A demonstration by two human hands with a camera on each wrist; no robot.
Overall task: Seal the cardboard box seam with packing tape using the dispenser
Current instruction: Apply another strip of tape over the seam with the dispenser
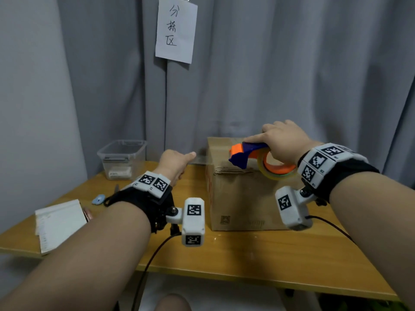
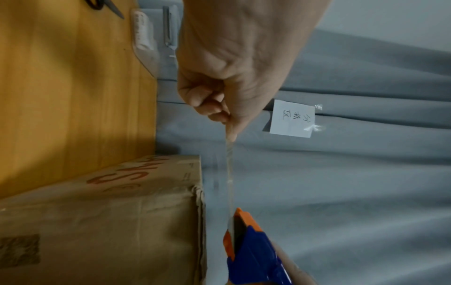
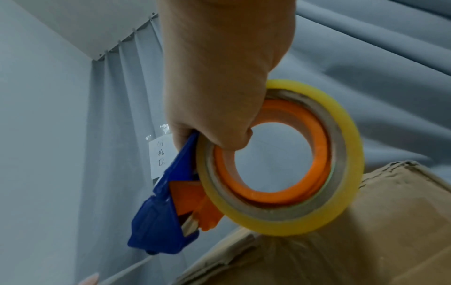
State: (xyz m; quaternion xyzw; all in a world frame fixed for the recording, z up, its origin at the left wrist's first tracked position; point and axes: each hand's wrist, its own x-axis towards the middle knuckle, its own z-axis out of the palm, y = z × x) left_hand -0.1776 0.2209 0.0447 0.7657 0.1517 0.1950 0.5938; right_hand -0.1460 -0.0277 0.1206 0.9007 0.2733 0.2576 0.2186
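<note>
Your right hand curls round the blue-and-orange dispenser, fingers through the roll, above the cardboard box on the table. Your left hand pinches the free end of clear tape, stretched just off the box's left edge. Thin, limp and sticky, the tape will likely fold onto itself unless kept taut, held only at its tip.

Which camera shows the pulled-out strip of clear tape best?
The left wrist view: the tape strip runs taut from the left hand's pinch to the dispenser, beside the cardboard box. The head view shows only a faint sheen between hand and box. The right wrist view catches a pale sliver below the dispenser.
</note>
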